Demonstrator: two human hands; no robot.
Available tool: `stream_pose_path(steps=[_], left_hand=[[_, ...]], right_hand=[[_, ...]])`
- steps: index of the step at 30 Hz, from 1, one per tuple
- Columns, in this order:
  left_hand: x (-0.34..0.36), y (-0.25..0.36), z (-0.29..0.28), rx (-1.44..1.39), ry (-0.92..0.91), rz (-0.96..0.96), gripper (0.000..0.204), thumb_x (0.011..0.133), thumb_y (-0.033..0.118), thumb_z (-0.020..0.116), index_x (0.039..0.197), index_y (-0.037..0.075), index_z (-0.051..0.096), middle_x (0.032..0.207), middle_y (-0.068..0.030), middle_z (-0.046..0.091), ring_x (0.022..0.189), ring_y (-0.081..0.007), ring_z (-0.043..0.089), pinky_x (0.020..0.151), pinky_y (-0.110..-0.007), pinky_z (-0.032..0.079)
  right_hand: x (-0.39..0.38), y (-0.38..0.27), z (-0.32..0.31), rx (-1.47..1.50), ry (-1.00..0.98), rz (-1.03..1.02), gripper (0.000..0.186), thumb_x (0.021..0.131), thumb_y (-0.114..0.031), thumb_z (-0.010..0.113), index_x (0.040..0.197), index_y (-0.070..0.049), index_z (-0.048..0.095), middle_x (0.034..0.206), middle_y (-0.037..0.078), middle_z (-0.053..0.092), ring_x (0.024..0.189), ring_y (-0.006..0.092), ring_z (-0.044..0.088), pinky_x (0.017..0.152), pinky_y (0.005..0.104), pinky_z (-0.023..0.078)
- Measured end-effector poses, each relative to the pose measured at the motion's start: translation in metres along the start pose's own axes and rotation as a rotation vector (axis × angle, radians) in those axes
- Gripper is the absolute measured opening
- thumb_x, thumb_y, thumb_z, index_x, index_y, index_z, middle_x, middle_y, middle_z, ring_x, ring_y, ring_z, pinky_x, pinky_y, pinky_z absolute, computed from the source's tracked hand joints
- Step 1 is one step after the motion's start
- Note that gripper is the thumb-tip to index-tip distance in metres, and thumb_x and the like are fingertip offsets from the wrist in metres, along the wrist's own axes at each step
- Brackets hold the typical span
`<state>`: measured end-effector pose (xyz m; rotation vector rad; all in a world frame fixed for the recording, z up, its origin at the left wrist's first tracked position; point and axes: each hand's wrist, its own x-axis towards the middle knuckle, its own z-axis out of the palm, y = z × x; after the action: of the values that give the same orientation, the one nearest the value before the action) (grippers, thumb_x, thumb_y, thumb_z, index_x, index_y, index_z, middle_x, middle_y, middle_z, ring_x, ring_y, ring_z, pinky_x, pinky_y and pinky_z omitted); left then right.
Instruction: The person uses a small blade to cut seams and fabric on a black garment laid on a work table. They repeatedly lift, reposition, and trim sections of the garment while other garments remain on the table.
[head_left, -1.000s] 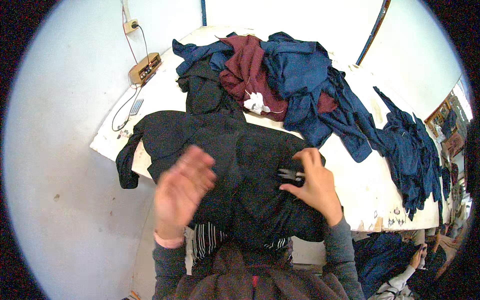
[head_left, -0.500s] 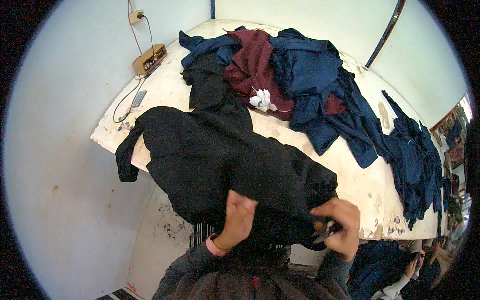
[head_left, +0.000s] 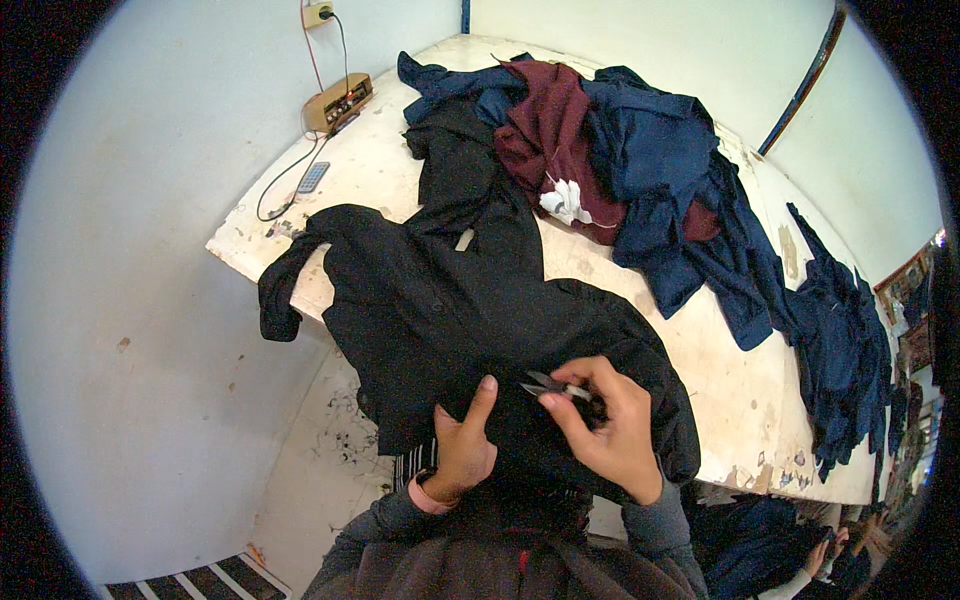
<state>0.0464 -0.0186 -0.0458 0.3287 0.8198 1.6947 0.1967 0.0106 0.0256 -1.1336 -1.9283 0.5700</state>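
Observation:
A black garment point(head_left: 440, 310) lies spread over the table edge and across my lap, with a sleeve hanging off at the left. My left hand point(head_left: 463, 455) is closed on its near part, the thumb raised and the other fingers partly hidden by the cloth. In my right hand point(head_left: 618, 430) is a pair of thread snips point(head_left: 546, 386), held between thumb and fingers. Their two pointed blades stand slightly apart, pointing left just over the black cloth. Whether the tips touch the fabric I cannot tell.
The worn whitish table point(head_left: 725, 390) carries a heap of navy garments point(head_left: 655, 150) and a maroon garment point(head_left: 550, 125), with a white scrap point(head_left: 566, 202) on it. A radio-like box point(head_left: 338, 103) and a remote control point(head_left: 312, 178) lie far left. Another person's hands point(head_left: 825, 555) show lower right.
My right hand has swung left with the snips, from the garment's right side to over its middle. My left thumb now points up. The view has shifted a little.

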Motion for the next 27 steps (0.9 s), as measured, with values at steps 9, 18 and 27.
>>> stream_pose_path(steps=[9,18,27], left_hand=[[-0.004,-0.005,-0.012,0.14,-0.092,0.095,0.025,0.099,0.01,0.063,0.122,0.002,0.063,0.122,-0.0065,0.066,0.111,-0.0169,0.061,0.098,-0.034,0.047],[-0.002,-0.014,-0.031,0.184,-0.095,0.025,0.04,0.098,0.008,0.061,0.137,0.006,0.052,0.132,-0.0088,0.06,0.116,-0.0201,0.06,0.1,-0.039,0.048],[-0.008,-0.018,-0.031,0.246,-0.041,-0.011,0.026,0.099,0.022,0.065,0.112,-0.001,0.069,0.114,-0.0034,0.068,0.102,-0.013,0.062,0.095,-0.031,0.047]], right_hand=[[0.031,-0.022,0.019,-0.19,-0.016,-0.154,0.019,0.081,-0.02,0.079,0.09,-0.009,0.068,0.074,0.006,0.069,0.06,0.0212,0.066,0.056,0.0305,0.044],[0.062,-0.025,0.019,-0.23,-0.006,-0.282,0.016,0.084,-0.026,0.075,0.09,-0.014,0.066,0.067,0.004,0.066,0.051,0.0233,0.061,0.049,0.0344,0.041],[0.107,-0.014,0.033,-0.288,-0.374,-0.155,0.026,0.084,-0.035,0.075,0.088,-0.01,0.068,0.074,0.009,0.071,0.067,0.0273,0.07,0.059,0.0356,0.049]])
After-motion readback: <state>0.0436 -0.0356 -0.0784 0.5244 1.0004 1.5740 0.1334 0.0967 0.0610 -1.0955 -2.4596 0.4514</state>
